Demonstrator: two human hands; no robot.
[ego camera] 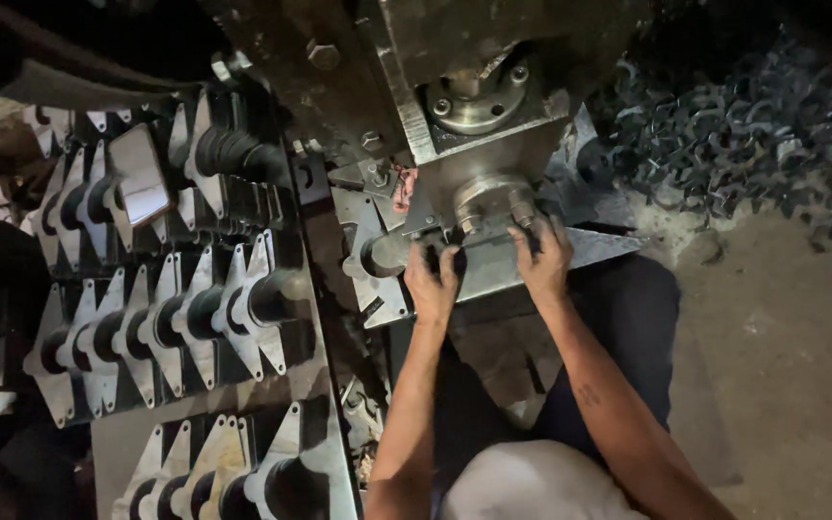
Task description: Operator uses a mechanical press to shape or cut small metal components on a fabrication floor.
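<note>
Both hands, left hand [432, 281] and right hand [541, 258], pinch a metal plate [493, 265] under the press head [483, 197], seating it; next likely needs careful alignment.

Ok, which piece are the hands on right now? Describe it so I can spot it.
Find the big steel press at top centre. Under its round ram lies a flat grey plate, gripped by the left hand and right hand. Unlike the racked plates at left, it lies flat and alone.
</note>
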